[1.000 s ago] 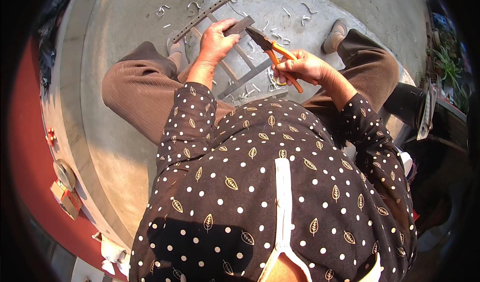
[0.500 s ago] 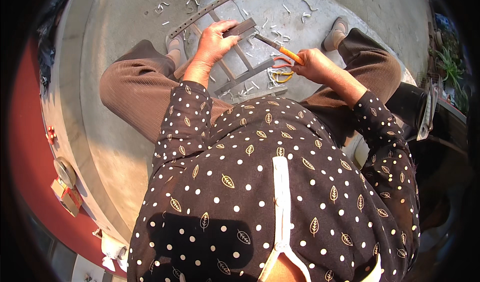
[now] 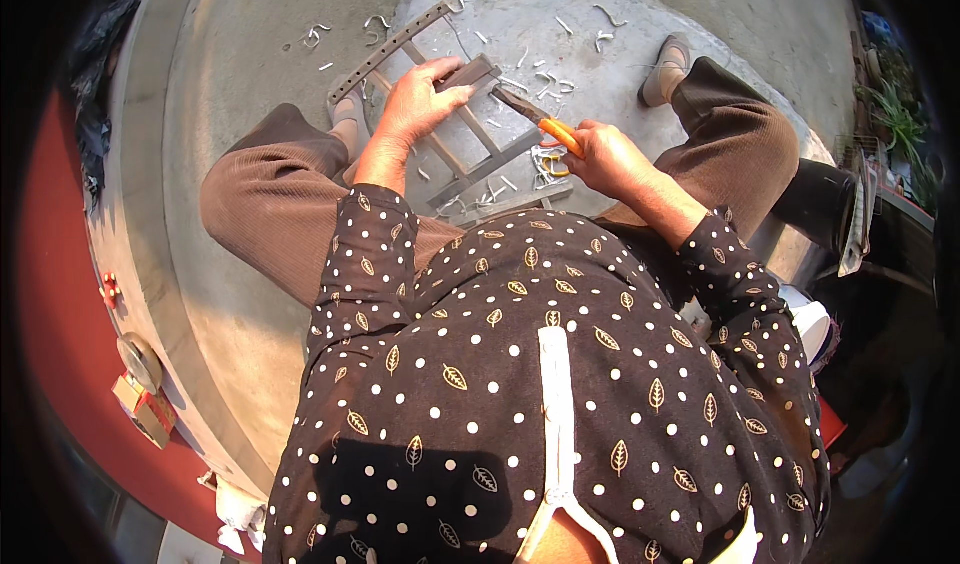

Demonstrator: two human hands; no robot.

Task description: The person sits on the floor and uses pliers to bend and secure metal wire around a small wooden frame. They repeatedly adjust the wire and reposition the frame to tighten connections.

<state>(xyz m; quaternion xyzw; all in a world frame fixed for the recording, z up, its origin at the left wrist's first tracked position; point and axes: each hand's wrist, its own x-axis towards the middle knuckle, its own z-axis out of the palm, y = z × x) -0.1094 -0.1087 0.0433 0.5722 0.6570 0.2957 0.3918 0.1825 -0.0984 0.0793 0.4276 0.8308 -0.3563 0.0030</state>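
Note:
Between my knees stands a small dark frame of bars (image 3: pixel 497 156), like a stool frame, with a row of holes along its far-left bar (image 3: pixel 392 49). My left hand (image 3: pixel 410 109) is closed around a short, thick upper bar (image 3: pixel 466 76) of it. My right hand (image 3: pixel 612 161) grips pliers (image 3: pixel 558 133) by their orange handles. The dark jaws point up and left, at the right end of the bar; whether they have hold of anything is too small to tell. Below these pliers, another tool with red and yellow handles (image 3: pixel 550 167) lies on the ground, partly hidden.
Bent white strips (image 3: pixel 548 86) are scattered over the concrete floor (image 3: pixel 640 74) around the frame. My feet rest on either side of it. Potted plants (image 3: pixel 895 129) line the right edge. Along the left run a low ledge (image 3: pixel 150 264) and a red surface (image 3: pixel 55 314).
The pliers have shifted a little left and turned, so more of their orange handles shows. My left hand keeps its grip on the bar. The whole view has moved slightly.

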